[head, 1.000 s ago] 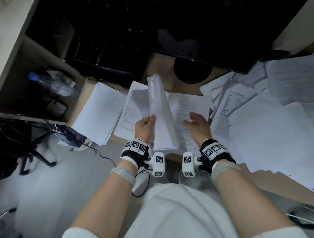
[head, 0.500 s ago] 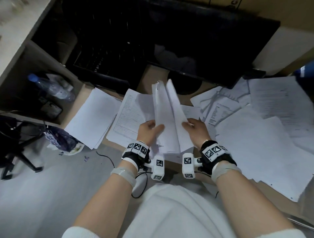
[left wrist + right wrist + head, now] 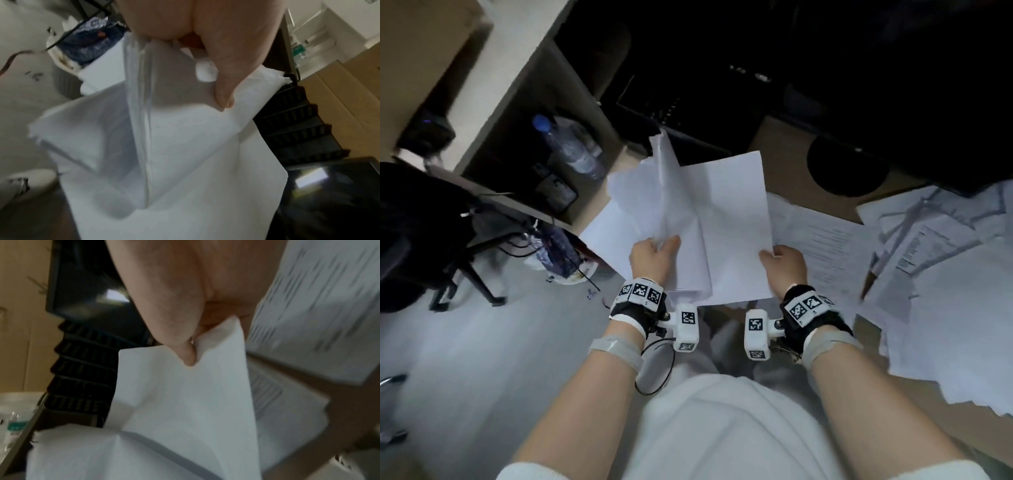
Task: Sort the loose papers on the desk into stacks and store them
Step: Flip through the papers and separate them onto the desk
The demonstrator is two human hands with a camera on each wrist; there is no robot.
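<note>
Both hands hold a bundle of white papers (image 3: 709,219) up over the desk's near edge. My left hand (image 3: 654,253) grips the bundle's left part, thumb on top (image 3: 223,91), where several sheets stand bent upward (image 3: 139,113). My right hand (image 3: 780,260) pinches the right edge of a blank sheet (image 3: 185,394) between thumb (image 3: 185,352) and fingers. A flat stack of white paper (image 3: 606,236) lies on the desk under the left side of the bundle. Printed sheets (image 3: 822,246) lie to the right, and further right a loose heap of papers (image 3: 945,308) covers the desk.
A black tiered paper tray (image 3: 674,102) stands at the back, a dark monitor (image 3: 893,85) with its round base (image 3: 846,168) beside it. A water bottle (image 3: 571,144) lies in the shelf cubby at left. A black chair (image 3: 424,233) stands on the floor. A pen (image 3: 869,277) rests among the right-hand papers.
The right hand left the desk papers, took hold of a sheet of the bundle and spread it out to the right. The head view swung left and down.
</note>
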